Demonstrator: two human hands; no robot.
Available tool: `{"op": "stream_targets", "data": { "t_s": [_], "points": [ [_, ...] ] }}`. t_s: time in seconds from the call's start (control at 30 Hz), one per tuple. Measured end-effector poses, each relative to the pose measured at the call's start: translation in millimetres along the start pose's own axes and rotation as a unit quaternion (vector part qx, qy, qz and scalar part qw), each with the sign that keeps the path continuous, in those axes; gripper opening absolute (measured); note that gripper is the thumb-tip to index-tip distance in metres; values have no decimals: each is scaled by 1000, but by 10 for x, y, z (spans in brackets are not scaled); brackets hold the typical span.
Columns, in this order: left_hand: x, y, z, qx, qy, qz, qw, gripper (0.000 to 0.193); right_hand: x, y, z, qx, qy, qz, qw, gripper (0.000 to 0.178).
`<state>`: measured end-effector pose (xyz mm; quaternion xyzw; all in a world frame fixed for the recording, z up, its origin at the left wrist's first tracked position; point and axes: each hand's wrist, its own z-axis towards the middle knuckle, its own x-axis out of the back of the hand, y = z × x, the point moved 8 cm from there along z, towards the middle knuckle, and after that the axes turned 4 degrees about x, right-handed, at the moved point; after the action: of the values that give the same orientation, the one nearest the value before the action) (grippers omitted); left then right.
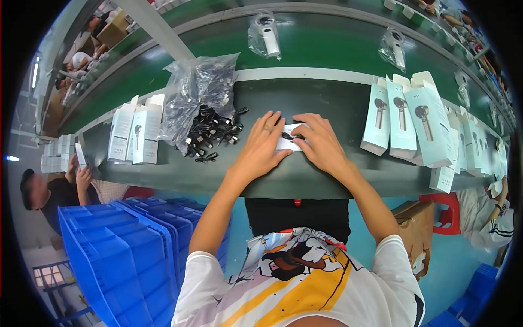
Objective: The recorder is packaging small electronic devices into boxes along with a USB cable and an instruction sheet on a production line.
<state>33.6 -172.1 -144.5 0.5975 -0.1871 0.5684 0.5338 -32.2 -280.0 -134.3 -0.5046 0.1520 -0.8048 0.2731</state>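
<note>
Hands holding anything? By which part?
Left hand at the left edge of the white paper, right hand over its right side, black cable on top; actual grip can't be told.

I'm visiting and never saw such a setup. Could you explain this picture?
No robot: a person works barehanded, seen from a fisheye camera on their head, so straight edges bend. The left hand and right hand touch a white item with a black cable on it; how firm the grip is, I can't tell. On the dark worktop, a cable pile lies by a clear plastic bag, with pale boxes at left and right. Beyond, bagged white devices rest on a green surface.
</note>
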Motion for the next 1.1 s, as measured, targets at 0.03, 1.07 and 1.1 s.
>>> {"op": "stream_targets", "data": {
  "t_s": [0.03, 1.07, 1.1],
  "points": [
    [-16, -1, 8, -3, -5, -2, 1000, 71, 1, 19, -6, -6, 1, -7, 1000, 21],
    [126, 59, 29, -9, 70, -64, 995, 52, 118, -13, -21, 12, 38, -89, 995, 37],
    [118, 39, 35, -2, 58, -63, 996, 53, 102, 5, -8, 3, 27, -87, 996, 37]
  ]
}}
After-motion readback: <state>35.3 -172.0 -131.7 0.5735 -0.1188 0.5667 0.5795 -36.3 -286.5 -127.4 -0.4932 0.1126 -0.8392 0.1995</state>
